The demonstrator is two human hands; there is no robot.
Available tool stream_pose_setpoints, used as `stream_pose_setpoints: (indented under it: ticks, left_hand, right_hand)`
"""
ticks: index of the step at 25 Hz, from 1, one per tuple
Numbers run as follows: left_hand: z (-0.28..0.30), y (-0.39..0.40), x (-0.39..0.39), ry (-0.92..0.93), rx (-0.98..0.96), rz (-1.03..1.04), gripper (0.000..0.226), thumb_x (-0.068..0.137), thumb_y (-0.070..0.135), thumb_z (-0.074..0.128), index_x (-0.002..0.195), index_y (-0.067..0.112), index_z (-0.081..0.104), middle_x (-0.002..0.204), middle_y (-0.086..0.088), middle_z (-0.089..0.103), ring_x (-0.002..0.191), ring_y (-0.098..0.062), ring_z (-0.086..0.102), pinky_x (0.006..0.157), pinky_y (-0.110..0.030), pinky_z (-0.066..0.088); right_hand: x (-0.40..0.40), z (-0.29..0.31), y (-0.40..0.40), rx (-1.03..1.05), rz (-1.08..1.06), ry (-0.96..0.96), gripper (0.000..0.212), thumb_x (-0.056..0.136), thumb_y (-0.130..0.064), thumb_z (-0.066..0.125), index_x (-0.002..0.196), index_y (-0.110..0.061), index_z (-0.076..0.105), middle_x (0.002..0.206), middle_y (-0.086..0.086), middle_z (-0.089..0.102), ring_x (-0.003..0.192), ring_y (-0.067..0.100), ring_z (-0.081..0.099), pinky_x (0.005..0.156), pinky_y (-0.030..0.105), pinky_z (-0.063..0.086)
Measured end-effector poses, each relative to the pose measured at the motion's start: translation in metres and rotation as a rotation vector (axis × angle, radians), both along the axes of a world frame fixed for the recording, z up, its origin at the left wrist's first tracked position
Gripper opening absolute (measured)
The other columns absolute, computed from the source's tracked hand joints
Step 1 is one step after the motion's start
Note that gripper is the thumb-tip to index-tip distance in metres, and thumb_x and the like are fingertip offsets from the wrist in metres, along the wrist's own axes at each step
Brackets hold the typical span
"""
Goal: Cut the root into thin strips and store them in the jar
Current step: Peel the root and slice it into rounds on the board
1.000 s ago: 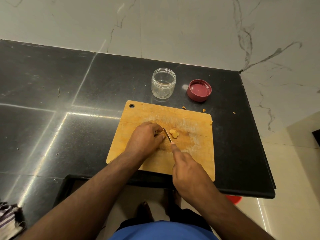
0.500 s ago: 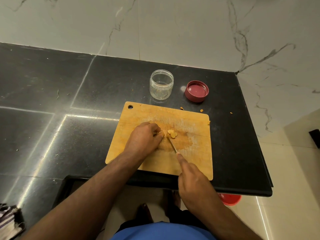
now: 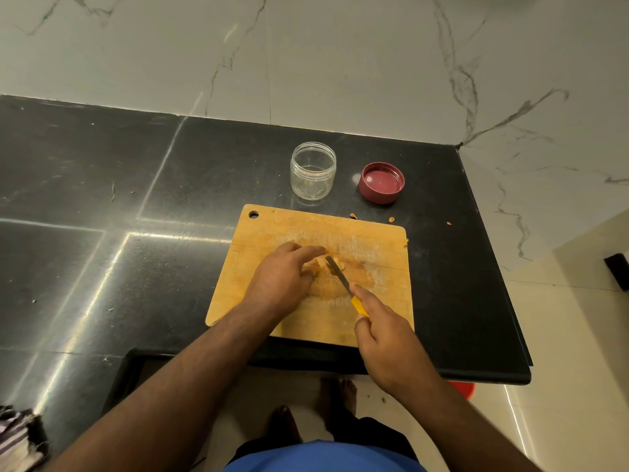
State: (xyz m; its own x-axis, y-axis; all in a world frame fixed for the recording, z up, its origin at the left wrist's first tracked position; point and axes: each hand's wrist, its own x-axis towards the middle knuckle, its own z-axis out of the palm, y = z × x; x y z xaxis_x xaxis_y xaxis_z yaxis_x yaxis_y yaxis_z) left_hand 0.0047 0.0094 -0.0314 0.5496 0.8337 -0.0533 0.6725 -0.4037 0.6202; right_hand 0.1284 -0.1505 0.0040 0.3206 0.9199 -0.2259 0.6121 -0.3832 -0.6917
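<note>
Black polished stone bench [image 3: 102,267] carries a scarred wooden cutting board [image 3: 374,315] at its front edge, where the left hand [image 3: 282,277] pins the small yellow root [image 3: 320,265] under curled fingertips mid-board. The right hand [image 3: 384,338] grips a yellow-handled knife [image 3: 340,275], blade on the root. Cutting looks unfinished: the clear plastic jar [image 3: 313,172] behind the board looks nearly empty, its red lid [image 3: 381,182] off beside it.

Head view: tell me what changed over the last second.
The right hand drew back toward the board's near edge, so the knife's yellow handle now shows; the blade stays at the root pieces. The left hand loosened, its forefinger stretching out over the root. Unchanged: cutting board, open jar, red lid and the scraps behind the board.
</note>
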Motion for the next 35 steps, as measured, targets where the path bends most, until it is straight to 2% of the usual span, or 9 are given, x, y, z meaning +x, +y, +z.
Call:
stream_pose_setpoints:
  ticks: [2, 5, 9, 14, 19, 24, 29, 32, 35]
  left_hand:
    - [-0.001, 0.001, 0.003, 0.031, 0.017, -0.021, 0.044, 0.100, 0.020, 0.056, 0.139, 0.041, 0.055, 0.133, 0.005, 0.054, 0.119, -0.015, 0.053, 0.094, -0.029, 0.050]
    - [-0.002, 0.001, 0.005, 0.063, 0.034, -0.035, 0.046, 0.101, 0.021, 0.054, 0.142, 0.042, 0.052, 0.131, 0.004, 0.053, 0.116, -0.014, 0.052, 0.093, -0.028, 0.051]
    - [-0.003, 0.002, 0.004, 0.043, -0.007, 0.000, 0.045, 0.100, 0.025, 0.057, 0.143, 0.033, 0.051, 0.136, 0.004, 0.051, 0.121, -0.015, 0.051, 0.099, -0.029, 0.047]
    - [-0.008, 0.002, -0.001, -0.015, -0.020, 0.112, 0.039, 0.093, 0.031, 0.068, 0.130, 0.019, 0.065, 0.122, 0.003, 0.059, 0.103, -0.010, 0.056, 0.090, -0.023, 0.047]
    - [-0.007, 0.002, 0.001, -0.016, -0.029, 0.137, 0.036, 0.092, 0.031, 0.070, 0.126, 0.020, 0.067, 0.117, 0.004, 0.061, 0.098, -0.010, 0.058, 0.084, -0.022, 0.048]
    - [-0.005, 0.002, 0.001, -0.001, -0.015, 0.136, 0.034, 0.092, 0.030, 0.069, 0.124, 0.019, 0.068, 0.114, 0.003, 0.062, 0.096, -0.009, 0.055, 0.081, -0.022, 0.045]
    - [-0.005, 0.002, 0.002, 0.004, 0.005, 0.131, 0.032, 0.092, 0.029, 0.068, 0.122, 0.019, 0.070, 0.111, 0.003, 0.062, 0.092, -0.008, 0.052, 0.078, -0.021, 0.042]
    - [-0.004, 0.002, 0.003, 0.009, 0.014, 0.117, 0.031, 0.093, 0.028, 0.066, 0.123, 0.019, 0.070, 0.112, 0.001, 0.062, 0.091, -0.008, 0.050, 0.078, -0.020, 0.039]
    - [-0.006, 0.002, 0.003, 0.015, 0.020, 0.109, 0.031, 0.093, 0.029, 0.065, 0.122, 0.019, 0.070, 0.112, 0.001, 0.062, 0.092, -0.008, 0.050, 0.079, -0.021, 0.040]
  right_hand:
    - [0.002, 0.001, -0.001, -0.006, 0.038, -0.096, 0.053, 0.104, -0.025, 0.037, 0.154, -0.037, 0.023, 0.136, -0.008, 0.050, 0.099, 0.000, 0.053, 0.084, 0.022, 0.050]
    - [0.004, 0.003, -0.006, -0.015, 0.055, -0.146, 0.055, 0.104, -0.026, 0.037, 0.154, -0.039, 0.020, 0.127, -0.010, 0.051, 0.093, 0.003, 0.055, 0.079, 0.025, 0.053]
    - [0.010, -0.002, -0.007, 0.047, 0.002, -0.072, 0.053, 0.104, -0.023, 0.039, 0.153, -0.036, 0.026, 0.146, -0.009, 0.046, 0.103, 0.001, 0.054, 0.089, 0.026, 0.052]
    - [-0.003, -0.002, -0.001, 0.043, 0.050, -0.037, 0.053, 0.104, -0.024, 0.037, 0.154, -0.035, 0.023, 0.148, -0.009, 0.043, 0.114, 0.002, 0.052, 0.096, 0.027, 0.048]
    - [-0.011, -0.005, 0.007, 0.029, 0.094, -0.088, 0.054, 0.104, -0.023, 0.036, 0.155, -0.032, 0.022, 0.124, -0.006, 0.053, 0.100, 0.006, 0.052, 0.086, 0.025, 0.046]
    - [-0.016, -0.009, 0.011, -0.005, 0.121, -0.134, 0.055, 0.104, -0.024, 0.035, 0.156, -0.032, 0.017, 0.119, -0.007, 0.051, 0.092, 0.006, 0.050, 0.075, 0.020, 0.039]
    - [-0.027, -0.008, 0.011, -0.048, 0.187, -0.264, 0.062, 0.102, -0.017, 0.033, 0.157, -0.028, 0.009, 0.113, 0.000, 0.049, 0.078, 0.012, 0.053, 0.063, 0.026, 0.044]
    - [-0.029, -0.006, 0.017, -0.078, 0.200, -0.271, 0.063, 0.101, -0.015, 0.034, 0.158, -0.026, 0.008, 0.120, 0.003, 0.049, 0.083, 0.014, 0.053, 0.065, 0.025, 0.039]
    - [-0.027, -0.004, 0.027, -0.116, 0.183, -0.238, 0.064, 0.100, -0.014, 0.036, 0.157, -0.025, 0.010, 0.131, 0.006, 0.047, 0.103, 0.021, 0.054, 0.078, 0.029, 0.043]
